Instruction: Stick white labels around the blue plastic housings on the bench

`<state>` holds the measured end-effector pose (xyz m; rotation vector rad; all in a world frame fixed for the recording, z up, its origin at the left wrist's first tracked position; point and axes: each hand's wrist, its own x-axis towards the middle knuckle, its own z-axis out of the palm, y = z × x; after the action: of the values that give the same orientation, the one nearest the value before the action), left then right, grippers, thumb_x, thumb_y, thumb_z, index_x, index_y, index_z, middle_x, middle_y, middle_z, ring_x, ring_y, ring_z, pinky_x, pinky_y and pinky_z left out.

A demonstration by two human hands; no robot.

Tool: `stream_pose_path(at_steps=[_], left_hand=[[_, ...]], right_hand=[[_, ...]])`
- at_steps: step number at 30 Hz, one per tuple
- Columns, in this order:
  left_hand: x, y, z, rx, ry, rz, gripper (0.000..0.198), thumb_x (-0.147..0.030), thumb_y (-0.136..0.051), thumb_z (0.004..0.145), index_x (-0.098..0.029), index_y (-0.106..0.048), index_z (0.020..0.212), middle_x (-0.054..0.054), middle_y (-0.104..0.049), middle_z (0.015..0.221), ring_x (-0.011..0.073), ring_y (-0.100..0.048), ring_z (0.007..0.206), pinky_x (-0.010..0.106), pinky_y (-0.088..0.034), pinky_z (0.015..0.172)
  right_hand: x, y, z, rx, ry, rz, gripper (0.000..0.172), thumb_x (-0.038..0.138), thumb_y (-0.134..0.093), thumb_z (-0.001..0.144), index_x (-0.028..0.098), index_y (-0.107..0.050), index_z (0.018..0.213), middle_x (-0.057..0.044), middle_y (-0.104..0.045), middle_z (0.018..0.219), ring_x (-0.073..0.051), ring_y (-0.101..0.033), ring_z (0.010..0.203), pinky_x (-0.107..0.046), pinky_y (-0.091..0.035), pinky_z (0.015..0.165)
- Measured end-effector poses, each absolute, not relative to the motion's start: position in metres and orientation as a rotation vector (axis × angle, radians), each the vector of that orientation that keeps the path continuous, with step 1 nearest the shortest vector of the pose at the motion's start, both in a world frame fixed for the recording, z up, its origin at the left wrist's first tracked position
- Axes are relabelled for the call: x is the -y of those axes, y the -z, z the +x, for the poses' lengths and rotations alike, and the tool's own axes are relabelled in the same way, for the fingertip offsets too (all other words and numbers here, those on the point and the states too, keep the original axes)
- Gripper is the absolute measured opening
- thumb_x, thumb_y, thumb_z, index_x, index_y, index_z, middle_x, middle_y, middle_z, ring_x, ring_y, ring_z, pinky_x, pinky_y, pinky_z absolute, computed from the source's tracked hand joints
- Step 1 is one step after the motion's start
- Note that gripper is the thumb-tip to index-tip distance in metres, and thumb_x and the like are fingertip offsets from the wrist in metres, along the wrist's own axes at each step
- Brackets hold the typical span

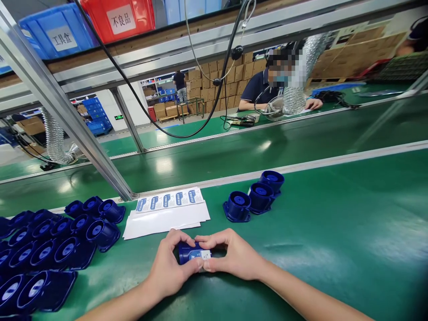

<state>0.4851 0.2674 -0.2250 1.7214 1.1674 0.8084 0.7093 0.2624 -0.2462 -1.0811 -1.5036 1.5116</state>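
Note:
A dark blue plastic housing (184, 253) with a blue and white label on its side lies on the green bench between my hands. My left hand (170, 261) is closed round its left end, thumb along the near side. From the other side my right hand (230, 255) grips it, fingers on top and thumb pressed at the label's right end. Just beyond them is a sheet of printed labels (169, 200) on white backing paper (163, 222). Three similar blue housings (238, 205) stand farther back, right of the sheet.
Many more blue housings (68, 252) crowd the bench at left. A metal post (76, 116) rises behind the sheet. Overhead, blue (58, 33) and red bins (118, 18) sit on a shelf, and a black cable (143, 107) hangs down. Across the belt a co-worker (264, 87) sits.

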Motion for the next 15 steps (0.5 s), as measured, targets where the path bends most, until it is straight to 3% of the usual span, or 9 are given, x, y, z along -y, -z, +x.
stream_pose_path(at_steps=[4, 10, 15], left_hand=[[-0.267, 0.224, 0.488, -1.189, -0.805, 1.729, 0.021, -0.034, -0.077, 0.077, -0.021, -0.068, 0.09, 0.005, -0.068, 0.092, 0.023, -0.06, 0.085, 0.035, -0.043, 0.078], [-0.265, 0.223, 0.493, -1.227, -0.838, 1.748, 0.018, -0.037, -0.072, 0.083, -0.021, -0.068, 0.085, 0.004, -0.067, 0.088, 0.0223, -0.061, 0.083, 0.035, -0.044, 0.077], [-0.262, 0.226, 0.495, -1.205, -0.897, 1.769, 0.018, -0.039, -0.066, 0.09, -0.021, -0.066, 0.089, 0.004, -0.068, 0.088, 0.0225, -0.063, 0.085, 0.036, -0.047, 0.08]], right_hand=[[-0.267, 0.24, 0.711, 1.559, -1.535, -1.005, 0.029, 0.047, -0.091, 0.072, 0.023, -0.087, 0.087, -0.012, -0.085, 0.109, -0.04, -0.067, 0.132, -0.055, -0.051, 0.114], [-0.273, 0.241, 0.709, 1.528, -1.546, -0.973, 0.028, 0.05, -0.089, 0.072, 0.022, -0.085, 0.075, -0.009, -0.086, 0.085, -0.039, -0.074, 0.12, -0.051, -0.056, 0.104], [-0.273, 0.244, 0.707, 1.529, -1.492, -0.997, 0.035, 0.054, -0.085, 0.075, 0.019, -0.083, 0.076, -0.01, -0.085, 0.088, -0.037, -0.078, 0.107, -0.046, -0.059, 0.092]])
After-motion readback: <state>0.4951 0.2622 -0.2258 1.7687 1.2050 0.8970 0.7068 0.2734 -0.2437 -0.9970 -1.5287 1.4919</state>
